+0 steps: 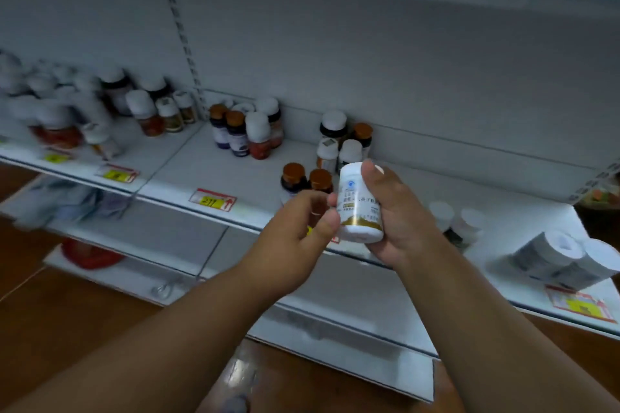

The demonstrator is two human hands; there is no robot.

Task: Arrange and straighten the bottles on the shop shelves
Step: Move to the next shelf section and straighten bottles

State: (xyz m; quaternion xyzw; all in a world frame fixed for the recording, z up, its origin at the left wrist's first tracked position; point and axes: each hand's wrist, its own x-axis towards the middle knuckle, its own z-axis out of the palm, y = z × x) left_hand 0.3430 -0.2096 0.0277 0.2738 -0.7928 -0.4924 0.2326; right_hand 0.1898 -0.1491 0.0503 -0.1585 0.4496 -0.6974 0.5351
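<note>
Head view is showing the right hand (396,211) gripping a white bottle (360,203) upright, in front of the shelf (188,171) edge. Left hand (302,225) is touching its lower side with curled fingers. Brown-capped bottles (307,176) are standing at ten o'clock behind it.

Bare shelf (446,157) right of the bottle cluster (339,141); toppled bottles (557,258) crowd its edge.
</note>
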